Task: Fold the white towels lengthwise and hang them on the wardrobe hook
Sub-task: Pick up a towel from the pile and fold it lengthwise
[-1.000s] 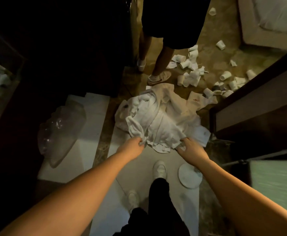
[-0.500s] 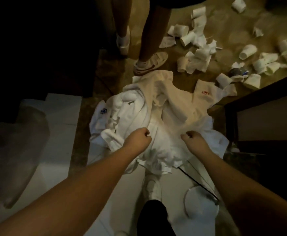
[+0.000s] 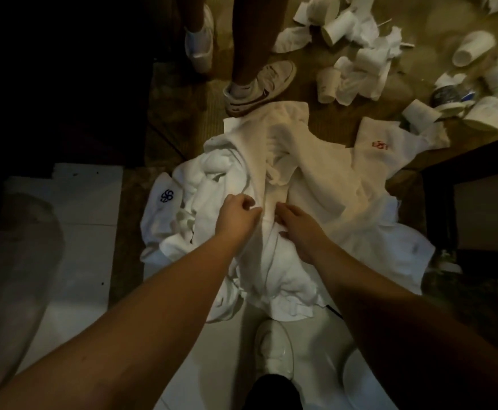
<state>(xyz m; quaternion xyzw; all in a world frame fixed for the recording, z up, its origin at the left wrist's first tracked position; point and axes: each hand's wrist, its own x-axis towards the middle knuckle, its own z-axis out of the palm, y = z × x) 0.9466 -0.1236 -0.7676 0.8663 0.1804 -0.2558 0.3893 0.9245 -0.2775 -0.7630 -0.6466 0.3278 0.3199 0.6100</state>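
Towels (image 3: 315, 184) heaped on floor, cups (image 3: 419, 54) behind, shoe (image 3: 274, 350) before them

Brown carpet floor (image 3: 437, 34), heap of white towels (image 3: 315, 184), scattered paper cups (image 3: 472, 48), white boards (image 3: 88, 196)
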